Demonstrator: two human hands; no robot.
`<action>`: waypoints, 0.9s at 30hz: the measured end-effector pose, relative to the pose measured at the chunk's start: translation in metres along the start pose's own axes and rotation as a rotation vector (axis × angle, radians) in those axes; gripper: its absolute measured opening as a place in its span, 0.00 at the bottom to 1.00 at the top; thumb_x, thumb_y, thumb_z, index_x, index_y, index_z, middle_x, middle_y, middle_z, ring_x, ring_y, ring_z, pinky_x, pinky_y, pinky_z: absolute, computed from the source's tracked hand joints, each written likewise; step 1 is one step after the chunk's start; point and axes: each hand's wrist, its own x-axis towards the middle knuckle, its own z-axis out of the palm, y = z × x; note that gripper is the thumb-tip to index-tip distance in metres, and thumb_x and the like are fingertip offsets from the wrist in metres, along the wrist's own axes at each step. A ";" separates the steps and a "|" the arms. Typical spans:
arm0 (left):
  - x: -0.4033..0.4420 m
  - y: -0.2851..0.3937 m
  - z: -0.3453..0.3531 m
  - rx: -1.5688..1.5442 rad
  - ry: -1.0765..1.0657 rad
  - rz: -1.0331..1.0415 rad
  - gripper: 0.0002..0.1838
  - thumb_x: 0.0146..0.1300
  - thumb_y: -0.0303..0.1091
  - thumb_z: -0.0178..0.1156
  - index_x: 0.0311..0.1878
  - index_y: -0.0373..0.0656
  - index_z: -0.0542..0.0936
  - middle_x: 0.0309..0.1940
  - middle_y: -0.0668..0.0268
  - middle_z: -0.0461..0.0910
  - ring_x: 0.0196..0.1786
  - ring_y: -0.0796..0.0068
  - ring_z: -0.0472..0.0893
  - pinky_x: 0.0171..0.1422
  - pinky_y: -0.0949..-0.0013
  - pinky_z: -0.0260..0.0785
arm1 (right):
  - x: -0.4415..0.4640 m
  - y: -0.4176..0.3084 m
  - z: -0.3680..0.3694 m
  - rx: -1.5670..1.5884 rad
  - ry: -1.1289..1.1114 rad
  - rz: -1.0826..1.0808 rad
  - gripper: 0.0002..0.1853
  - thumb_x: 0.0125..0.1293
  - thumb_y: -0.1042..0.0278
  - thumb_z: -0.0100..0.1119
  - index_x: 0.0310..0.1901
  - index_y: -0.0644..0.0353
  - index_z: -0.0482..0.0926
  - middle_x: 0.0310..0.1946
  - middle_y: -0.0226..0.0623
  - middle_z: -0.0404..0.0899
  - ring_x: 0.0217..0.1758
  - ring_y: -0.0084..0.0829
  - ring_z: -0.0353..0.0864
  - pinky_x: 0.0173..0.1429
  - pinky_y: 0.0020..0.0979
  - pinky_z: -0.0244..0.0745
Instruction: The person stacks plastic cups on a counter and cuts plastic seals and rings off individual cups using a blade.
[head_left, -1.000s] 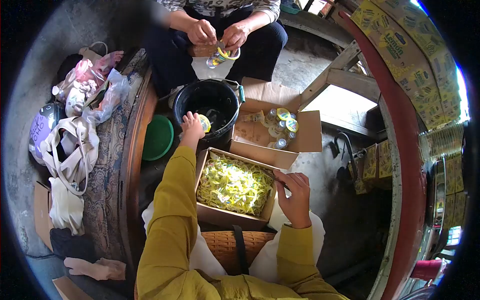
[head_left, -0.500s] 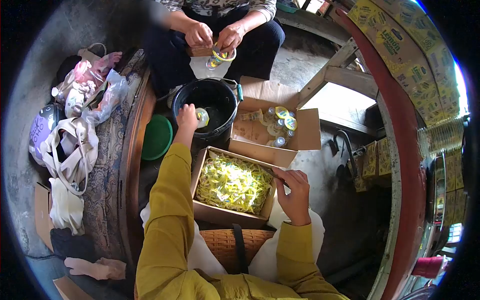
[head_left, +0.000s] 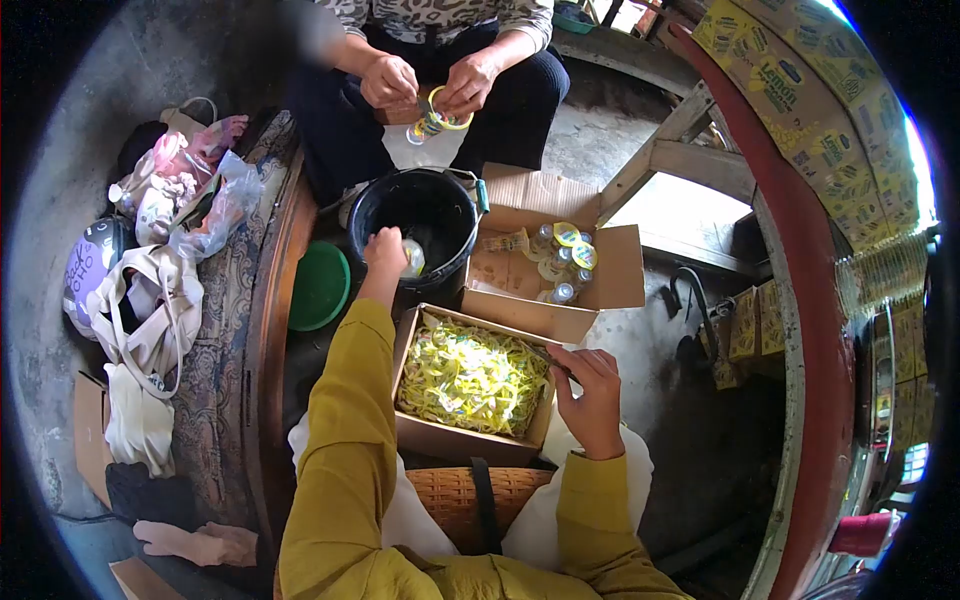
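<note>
My left hand (head_left: 384, 252) is at the near left side inside the black bucket (head_left: 463, 250), its fingers closed round a clear plastic cup (head_left: 412, 258). My right hand (head_left: 590, 398) rests by the right rim of a cardboard box (head_left: 465, 450). Its fingers are pinched on a thin dark tool (head_left: 556, 362) whose kind I cannot make out. Yellow and clear plastic strips (head_left: 475, 380) fill that box. Across from me, another person's hands (head_left: 430, 85) work on a clear cup with a yellow band (head_left: 440, 118).
Behind the strip box, an open carton (head_left: 530, 315) holds several small clear cups with yellow labels (head_left: 565, 255). A green lid (head_left: 320, 287) lies left of the bucket. Bags (head_left: 150, 290) rest on the patterned seat at left. A red-edged wooden frame (head_left: 815, 400) stands at right.
My left hand has lowered slightly with the cup, deeper into the bucket. The right hand stays by the box rim. The other person's hands have drawn apart a little and their cup has tilted.
</note>
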 end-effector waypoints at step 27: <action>-0.016 -0.005 0.009 -0.054 -0.037 -0.048 0.19 0.43 0.30 0.65 0.39 0.44 0.72 0.40 0.61 0.72 0.45 0.55 0.74 0.46 0.57 0.71 | 0.000 0.000 -0.001 -0.010 0.043 -0.043 0.14 0.47 0.80 0.59 0.38 0.58 0.80 0.26 0.35 0.78 0.30 0.35 0.75 0.43 0.32 0.67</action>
